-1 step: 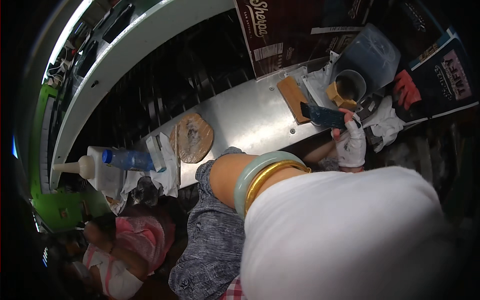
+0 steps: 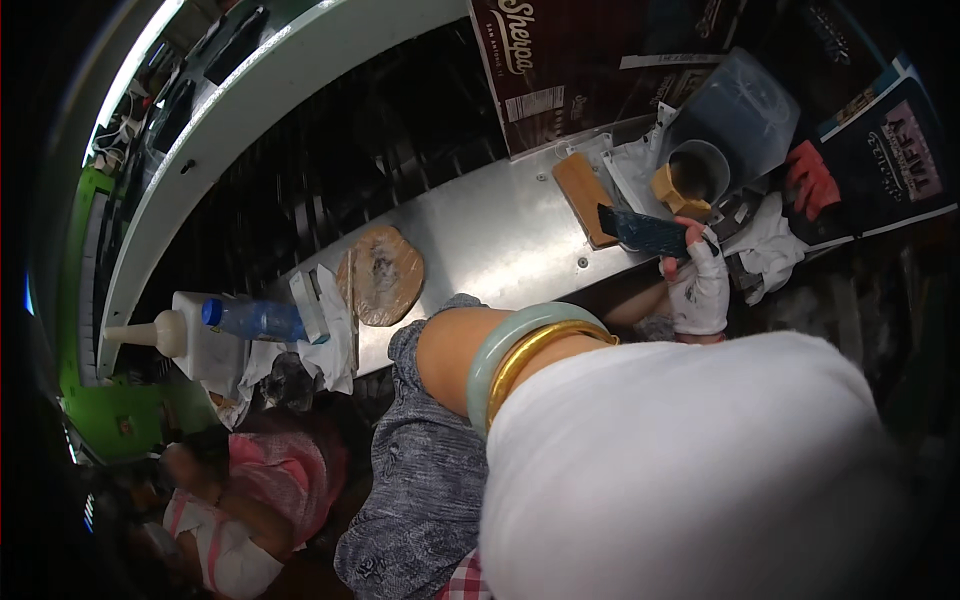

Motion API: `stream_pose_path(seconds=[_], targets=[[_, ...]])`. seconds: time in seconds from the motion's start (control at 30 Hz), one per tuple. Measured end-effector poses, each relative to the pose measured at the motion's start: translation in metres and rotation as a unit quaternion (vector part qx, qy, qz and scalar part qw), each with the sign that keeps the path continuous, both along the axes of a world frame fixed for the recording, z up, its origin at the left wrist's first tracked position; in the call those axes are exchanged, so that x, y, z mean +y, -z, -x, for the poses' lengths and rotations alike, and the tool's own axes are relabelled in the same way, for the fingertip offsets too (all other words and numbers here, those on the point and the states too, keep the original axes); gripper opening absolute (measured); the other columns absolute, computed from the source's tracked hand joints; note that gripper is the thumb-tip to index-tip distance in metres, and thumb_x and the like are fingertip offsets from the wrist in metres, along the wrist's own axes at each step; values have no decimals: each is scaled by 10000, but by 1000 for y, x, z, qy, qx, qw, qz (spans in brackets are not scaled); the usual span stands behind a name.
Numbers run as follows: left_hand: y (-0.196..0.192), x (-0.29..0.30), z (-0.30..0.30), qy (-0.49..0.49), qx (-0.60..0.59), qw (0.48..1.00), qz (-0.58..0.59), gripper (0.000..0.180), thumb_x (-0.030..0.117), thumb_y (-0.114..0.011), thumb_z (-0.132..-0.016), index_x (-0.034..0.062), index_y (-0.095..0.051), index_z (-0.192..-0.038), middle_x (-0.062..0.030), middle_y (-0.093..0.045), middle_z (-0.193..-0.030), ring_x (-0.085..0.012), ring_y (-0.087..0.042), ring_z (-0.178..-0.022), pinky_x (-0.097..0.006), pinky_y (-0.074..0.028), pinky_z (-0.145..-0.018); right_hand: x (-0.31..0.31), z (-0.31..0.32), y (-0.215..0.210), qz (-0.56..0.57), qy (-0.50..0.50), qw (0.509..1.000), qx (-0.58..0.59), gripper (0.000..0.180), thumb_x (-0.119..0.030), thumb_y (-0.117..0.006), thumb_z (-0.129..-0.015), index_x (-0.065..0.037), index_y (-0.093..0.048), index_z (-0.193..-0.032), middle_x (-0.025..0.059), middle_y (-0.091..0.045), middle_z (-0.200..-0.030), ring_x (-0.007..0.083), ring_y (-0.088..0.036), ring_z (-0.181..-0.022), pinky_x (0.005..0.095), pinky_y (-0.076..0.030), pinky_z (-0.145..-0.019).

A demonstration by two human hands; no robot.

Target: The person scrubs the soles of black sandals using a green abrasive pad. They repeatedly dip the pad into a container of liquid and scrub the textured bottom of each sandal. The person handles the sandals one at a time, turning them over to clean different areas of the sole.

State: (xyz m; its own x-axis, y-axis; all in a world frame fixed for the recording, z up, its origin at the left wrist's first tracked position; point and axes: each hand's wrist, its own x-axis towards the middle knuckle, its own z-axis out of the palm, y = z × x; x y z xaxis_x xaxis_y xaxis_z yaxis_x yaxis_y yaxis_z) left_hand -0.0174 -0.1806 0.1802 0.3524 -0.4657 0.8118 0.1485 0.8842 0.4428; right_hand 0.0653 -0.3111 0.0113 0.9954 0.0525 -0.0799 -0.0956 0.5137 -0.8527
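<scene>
Very close to the camera, my left hand (image 2: pixel 680 460) fills the lower right as a blurred white glove, and its fingers cannot be made out. On its wrist sit a pale green bangle (image 2: pixel 505 345) and a gold bangle (image 2: pixel 515 372), above a grey sleeve (image 2: pixel 430 480). Beyond it, my right hand (image 2: pixel 700 285) wears a white glove with bare fingertips. Those fingers are closed on a flat dark blue slab (image 2: pixel 645 232). Under the slab's far end lies an orange-brown block (image 2: pixel 583 197), with a cup (image 2: pixel 708 165) and a yellowish block (image 2: pixel 680 188) close by.
On the metal strip (image 2: pixel 480 220) lies a round brown wrapped piece (image 2: pixel 388 278). A blue-capped bottle (image 2: pixel 255 320) and a white nozzle bottle (image 2: pixel 200 345) stand left. Dark cartons (image 2: pixel 580 80), a clear container (image 2: pixel 740 110) and a red glove (image 2: pixel 815 180) are right. Another person (image 2: pixel 245 510) sits lower left.
</scene>
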Motion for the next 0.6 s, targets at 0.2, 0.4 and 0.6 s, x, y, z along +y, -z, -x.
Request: stream_pose_path(seconds=[0.2,0.4,0.6], targets=[[2,1,-1,19,12,1000,11,281,93,-557,-875,-60,-572,-1111,-118,-646,-903,-173,-602,-841,-271,-489,-748,-5,10,0,28,16,999,13,243,-240,-549,-912,-46,-580,-1055,27,-596,-939,90,-565,-786,181,-450,-587],[-2,1,-1,-5,1,1000,17,282,89,-562,-871,-60,-574,-1111,-116,-648,-904,-172,-604,-850,-270,-491,-755,0,4,-7,21,-4,1000,12,258,-248,-531,-924,-40,-572,-1069,36,-582,-950,106,-551,-794,194,-434,-606],[-6,-2,-9,23,-5,1000,16,283,85,-568,-868,-60,-576,-1112,-115,-651,-906,-171,-607,-860,-270,-493,-761,2,5,-9,48,20,998,23,258,-242,-542,-917,-34,-569,-1068,39,-563,-971,95,-536,-763,193,-446,-596]])
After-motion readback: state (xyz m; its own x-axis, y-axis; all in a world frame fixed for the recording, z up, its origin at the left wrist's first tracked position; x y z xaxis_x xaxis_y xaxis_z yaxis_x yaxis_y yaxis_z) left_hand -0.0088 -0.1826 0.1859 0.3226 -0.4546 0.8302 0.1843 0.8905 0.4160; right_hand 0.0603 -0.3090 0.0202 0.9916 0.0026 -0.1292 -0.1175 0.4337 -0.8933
